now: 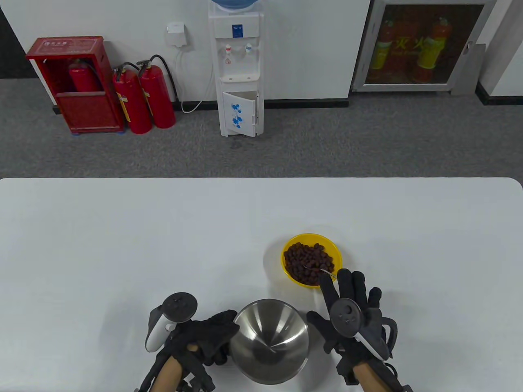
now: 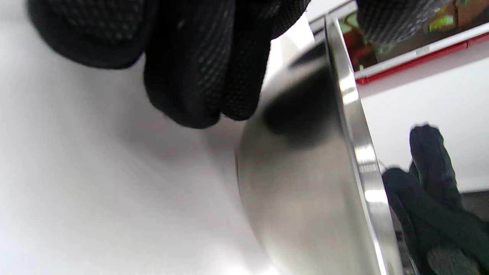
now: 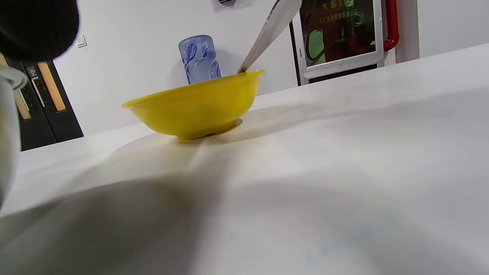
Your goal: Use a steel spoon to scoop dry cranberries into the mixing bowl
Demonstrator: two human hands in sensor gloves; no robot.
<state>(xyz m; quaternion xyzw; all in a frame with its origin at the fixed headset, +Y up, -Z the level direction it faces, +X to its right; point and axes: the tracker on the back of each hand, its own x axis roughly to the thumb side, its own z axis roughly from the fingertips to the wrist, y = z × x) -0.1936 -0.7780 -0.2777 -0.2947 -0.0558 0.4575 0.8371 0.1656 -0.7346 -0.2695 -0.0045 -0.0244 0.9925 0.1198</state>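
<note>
A yellow bowl (image 1: pixel 334 251) of dry cranberries (image 1: pixel 307 258) stands right of the table's middle. A steel spoon (image 1: pixel 323 271) lies in it, handle leaning over the near rim. My right hand (image 1: pixel 335 292) hovers at that rim with fingers stretched out, fingertips at the handle's end; contact is not visible. In the right wrist view the spoon handle (image 3: pixel 267 34) rises out of the yellow bowl (image 3: pixel 195 110). The empty steel mixing bowl (image 1: pixel 269 343) sits near the front edge. My left hand (image 1: pixel 220 332) holds its left rim, fingers (image 2: pixel 198 76) against the outer wall (image 2: pixel 305 191).
The white table (image 1: pixel 122 245) stretches wide to the left and far side. Beyond its far edge, on the floor, stand a water dispenser (image 1: pixel 239 69) and fire extinguishers (image 1: pixel 143 98). The two bowls stand close together.
</note>
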